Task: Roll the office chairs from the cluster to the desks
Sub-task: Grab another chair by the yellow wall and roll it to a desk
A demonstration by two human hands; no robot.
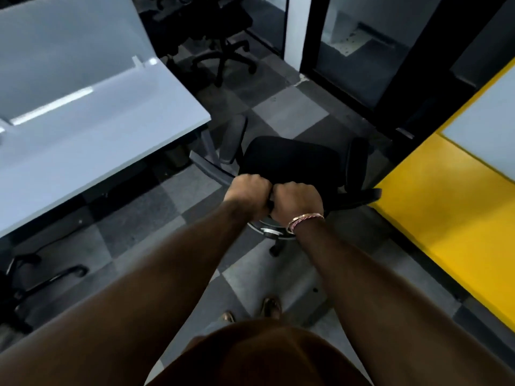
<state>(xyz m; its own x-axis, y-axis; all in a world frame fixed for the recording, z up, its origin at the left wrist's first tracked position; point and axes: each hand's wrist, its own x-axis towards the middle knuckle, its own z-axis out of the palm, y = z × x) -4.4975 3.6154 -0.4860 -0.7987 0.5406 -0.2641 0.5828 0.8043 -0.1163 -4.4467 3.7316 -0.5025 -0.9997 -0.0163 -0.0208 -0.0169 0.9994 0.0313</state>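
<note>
We see both hands side by side, touching, on the top edge of a black chair's [289, 162] backrest: the left hand [248, 192] and the right hand [296, 200] are each curled tight around that edge, knuckles up, arms stretched forward. A bracelet [305, 220] sits on the right wrist. The chair stands on the checked grey floor [278, 107], its seat facing away from us, with one armrest [232, 139] just beside the corner of the pale desk [83, 135] on the left and the other armrest near the yellow panel [446, 204] on the right. Part of the chair's base and one caster [276, 250] show below the hands. Beyond the desk's far corner a second chair [220, 32] stands well apart from the held one, its star base plain on the floor. At the lower left another chair base [41, 282] lies partly under the desk. At the bottom of the view we see the person's shoes [271, 306] on the floor, close behind the chair.
</note>
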